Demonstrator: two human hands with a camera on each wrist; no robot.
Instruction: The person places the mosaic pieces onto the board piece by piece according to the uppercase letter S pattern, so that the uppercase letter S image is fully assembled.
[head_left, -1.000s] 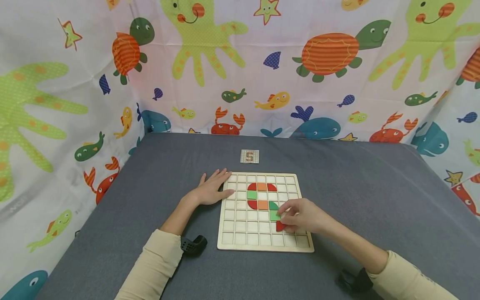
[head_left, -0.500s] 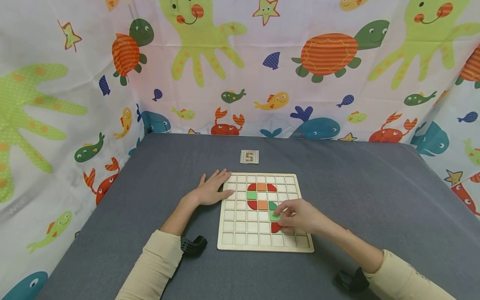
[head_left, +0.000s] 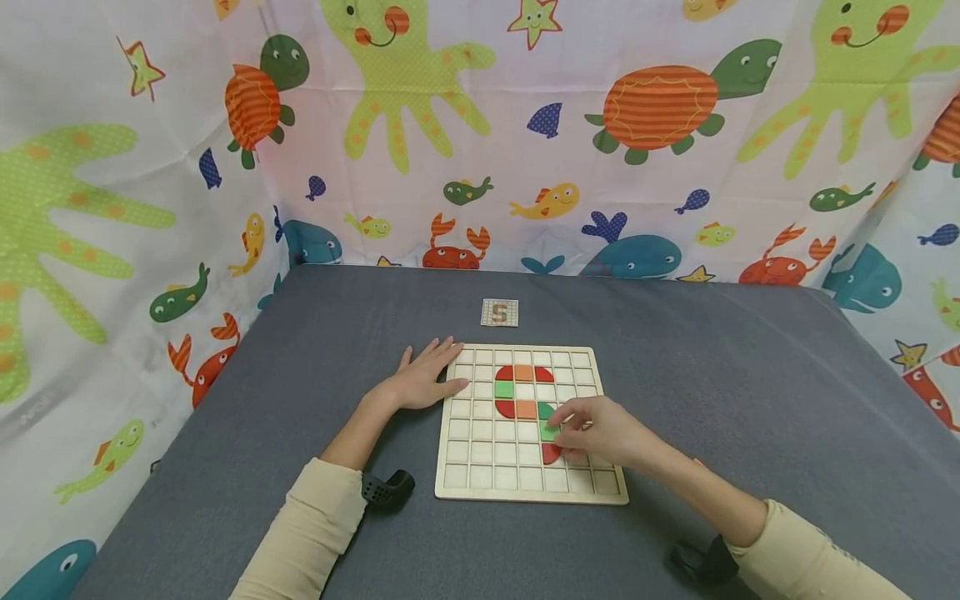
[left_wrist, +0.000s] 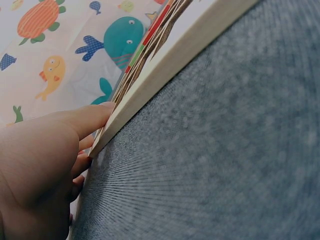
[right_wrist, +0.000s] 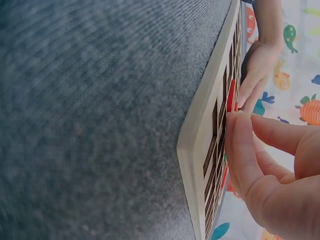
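Note:
A square wooden grid board (head_left: 495,478) lies on the table, with red, orange and green tiles in some cells. My left hand (head_left: 422,379) rests at its upper left edge, fingers spread and thumb on the rim; the left wrist view shows the thumb (left_wrist: 95,119) against the side. My right hand (head_left: 600,429) is over the board's right half. It pinches a red quarter-round tile (head_left: 551,452) just below a green square tile (head_left: 548,432). In the right wrist view the red tile (right_wrist: 231,95) stands slightly proud of the grid at the fingertips, which hide part of it.
A small card (head_left: 499,313) with an S pattern on a grid lies behind the board. Grey cloth (head_left: 360,321) covers the table. A curtain (head_left: 465,100) printed with sea animals hangs behind and at both sides.
The right hand has shifted the red quarter-round tile a little left, into line under the green square tile, mostly in the first half second. The left hand has stayed still.

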